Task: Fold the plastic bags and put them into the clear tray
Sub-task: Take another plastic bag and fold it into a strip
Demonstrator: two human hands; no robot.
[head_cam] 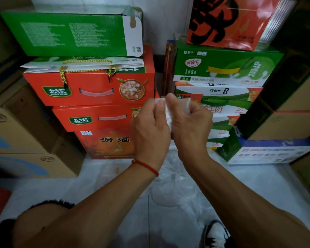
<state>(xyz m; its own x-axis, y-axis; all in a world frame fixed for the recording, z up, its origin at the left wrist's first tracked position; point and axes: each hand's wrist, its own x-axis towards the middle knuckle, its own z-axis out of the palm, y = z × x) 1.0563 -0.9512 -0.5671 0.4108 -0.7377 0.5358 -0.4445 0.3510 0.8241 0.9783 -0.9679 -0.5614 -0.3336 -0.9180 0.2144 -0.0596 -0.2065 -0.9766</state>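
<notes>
Hands meet up in front of the stacked boxes [89, 90]. Left hand [150, 129] and right hand [190, 126] both pinch one small folded plastic bag [170, 111] between them, up off the floor [97, 179]. More clear plastic [170, 190] lies below.

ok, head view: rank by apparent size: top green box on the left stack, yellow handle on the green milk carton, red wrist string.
1. top green box, by far the largest
2. yellow handle
3. red wrist string, thinner, though nearer the camera
</notes>
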